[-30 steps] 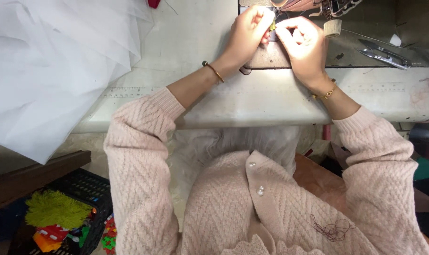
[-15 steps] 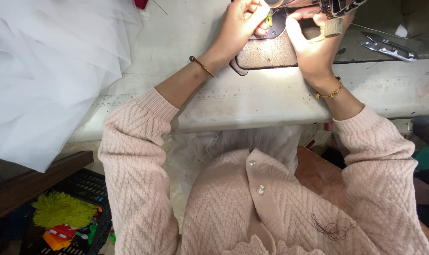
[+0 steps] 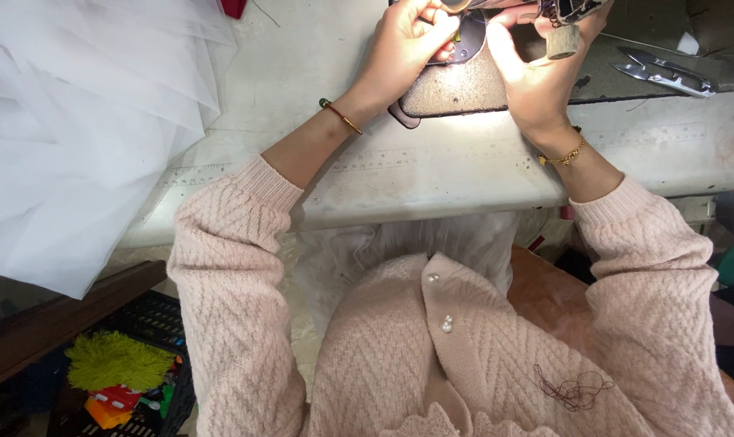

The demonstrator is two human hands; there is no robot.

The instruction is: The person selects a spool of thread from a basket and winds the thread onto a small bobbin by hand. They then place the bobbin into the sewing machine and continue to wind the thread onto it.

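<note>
Both hands are seen higher in the frame than a second ago, now at its top edge; the left hand (image 3: 406,44) is pinched on a small dark piece (image 3: 464,42), apparently fabric, at the sewing machine bed (image 3: 452,89); the right hand (image 3: 537,73) is pressed beside it, its grip hidden.

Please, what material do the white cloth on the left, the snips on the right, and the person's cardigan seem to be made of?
The white cloth looks like sheer tulle or netting: thin, see-through layers with soft folds. The snips appear to be bare metal, grey and shiny with bright glints. The pink cardigan looks like knitted yarn, matte, with raised zigzag ribs; its buttons look pearly, perhaps plastic.
</note>
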